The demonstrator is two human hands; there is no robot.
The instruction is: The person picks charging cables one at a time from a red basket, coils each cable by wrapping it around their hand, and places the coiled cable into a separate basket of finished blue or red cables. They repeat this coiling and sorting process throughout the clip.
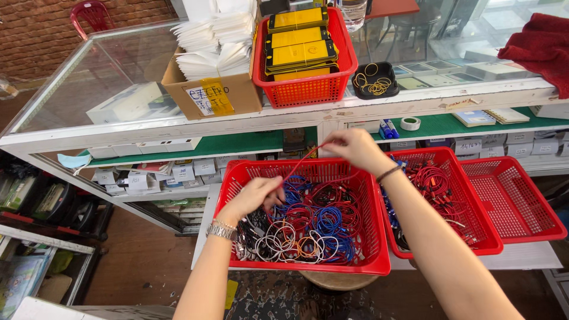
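A red plastic basket in front of me is full of coiled cables in red, blue, white and black. My left hand reaches into its left side and pinches one end of a thin red cable. My right hand is raised above the basket's far rim and grips the other end, so the cable runs taut between the two hands.
To the right stand a second red basket with red cables and an empty one. Behind is a glass counter carrying a cardboard box of white packets, a red basket of yellow packages, and a black tray of rubber bands.
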